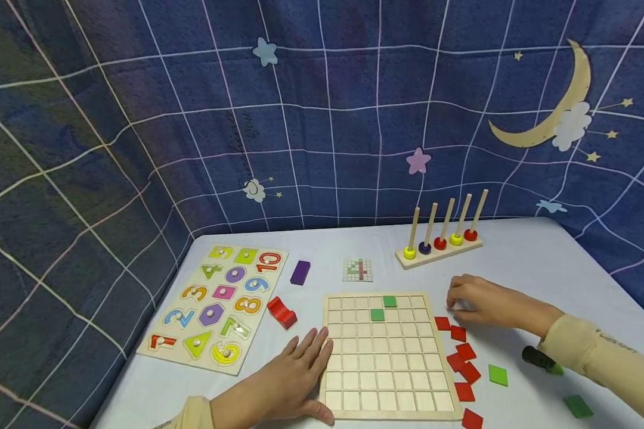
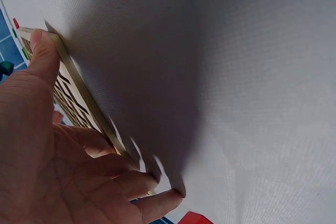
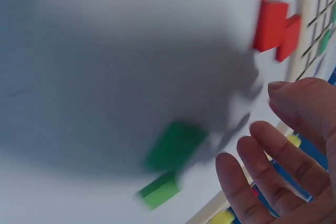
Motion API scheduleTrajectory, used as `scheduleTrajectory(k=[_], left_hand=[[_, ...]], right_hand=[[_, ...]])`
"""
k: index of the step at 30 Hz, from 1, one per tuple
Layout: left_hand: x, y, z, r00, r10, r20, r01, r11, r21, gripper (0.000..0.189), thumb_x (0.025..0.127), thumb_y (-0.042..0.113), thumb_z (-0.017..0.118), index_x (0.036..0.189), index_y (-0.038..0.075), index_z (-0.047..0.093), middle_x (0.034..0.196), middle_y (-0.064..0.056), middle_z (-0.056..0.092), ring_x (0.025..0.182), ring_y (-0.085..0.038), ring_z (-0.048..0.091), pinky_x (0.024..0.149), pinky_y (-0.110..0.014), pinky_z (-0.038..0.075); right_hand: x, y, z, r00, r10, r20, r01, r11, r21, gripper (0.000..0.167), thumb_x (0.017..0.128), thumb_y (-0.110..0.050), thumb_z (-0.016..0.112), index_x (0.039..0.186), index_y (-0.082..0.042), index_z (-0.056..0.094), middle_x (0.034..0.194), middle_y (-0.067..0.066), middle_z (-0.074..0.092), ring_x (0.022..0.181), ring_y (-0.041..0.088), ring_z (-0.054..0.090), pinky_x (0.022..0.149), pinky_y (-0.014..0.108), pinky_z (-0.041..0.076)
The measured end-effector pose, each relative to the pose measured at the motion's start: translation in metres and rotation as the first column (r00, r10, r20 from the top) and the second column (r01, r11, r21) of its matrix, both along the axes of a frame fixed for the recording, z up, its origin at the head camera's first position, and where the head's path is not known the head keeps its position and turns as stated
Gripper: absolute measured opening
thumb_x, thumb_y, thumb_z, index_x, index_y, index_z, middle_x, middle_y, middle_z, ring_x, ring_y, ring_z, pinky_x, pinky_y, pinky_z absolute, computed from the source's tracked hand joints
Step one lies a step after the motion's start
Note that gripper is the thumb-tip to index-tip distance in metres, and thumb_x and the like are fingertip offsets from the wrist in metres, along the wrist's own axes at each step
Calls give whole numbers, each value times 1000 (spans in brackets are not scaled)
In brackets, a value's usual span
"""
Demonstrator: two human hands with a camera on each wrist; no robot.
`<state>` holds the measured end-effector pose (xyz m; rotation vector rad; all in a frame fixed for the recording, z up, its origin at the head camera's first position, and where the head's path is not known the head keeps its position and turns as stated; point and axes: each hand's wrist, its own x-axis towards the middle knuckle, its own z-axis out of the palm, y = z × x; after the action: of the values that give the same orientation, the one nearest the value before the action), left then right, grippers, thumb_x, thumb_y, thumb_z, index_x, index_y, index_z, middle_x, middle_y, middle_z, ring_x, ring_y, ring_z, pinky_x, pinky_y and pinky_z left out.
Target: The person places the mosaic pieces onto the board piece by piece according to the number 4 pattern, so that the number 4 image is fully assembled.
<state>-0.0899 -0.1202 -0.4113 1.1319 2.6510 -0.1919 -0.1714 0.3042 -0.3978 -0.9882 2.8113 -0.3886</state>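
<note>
A wooden grid board (image 1: pixel 392 415) lies flat on the white table with two green tiles (image 1: pixel 377 314) in its upper cells. My left hand (image 1: pixel 295 381) rests on the table against the board's left side, fingers extended; the thumb lies on the lower left corner. Beyond the board's right edge my right hand (image 1: pixel 494 304) hovers with loosely bent fingers and holds nothing. Several loose red tiles (image 1: pixel 469 373) line that edge, just below this hand. In the right wrist view, a dark green tile (image 3: pixel 176 145) and a light green tile (image 3: pixel 160 190) lie near the fingertips.
Behind the board lies a small pattern card (image 1: pixel 357 270). A peg stand (image 1: pixel 440 255) with coloured rings stands at the back right. To the left are a number puzzle board (image 1: pixel 190 305), a purple block (image 1: pixel 300 273) and a red curved block (image 1: pixel 282 313). A patterned curtain hangs behind.
</note>
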Motion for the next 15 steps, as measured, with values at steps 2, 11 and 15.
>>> scheduleTrajectory(k=[2,11,15], left_hand=[[0,0,0,1000,-1,-4,1,1000,-1,119,86,87,56,168,5,31,177,-19,27,163,-38,33,126,-56,41],[0,0,-2,1000,-7,-21,7,1000,-8,119,86,88,55,168,5,31,177,-19,28,163,-37,34,126,-55,41],[0,0,-3,1000,-5,-26,5,1000,-7,119,86,88,55,168,5,31,177,-18,28,163,-37,34,126,-55,41]], right_hand=[[4,13,-3,1000,-13,-4,13,1000,0,12,88,-14,86,97,-20,79,97,-9,68,88,8,58,83,34,62],[24,53,-10,995,-94,24,95,995,-30,15,86,-17,89,96,-20,78,98,-8,67,85,3,55,75,27,62],[29,60,-9,991,-135,15,136,990,-23,17,86,-19,89,98,-22,78,102,-6,68,87,5,56,74,25,61]])
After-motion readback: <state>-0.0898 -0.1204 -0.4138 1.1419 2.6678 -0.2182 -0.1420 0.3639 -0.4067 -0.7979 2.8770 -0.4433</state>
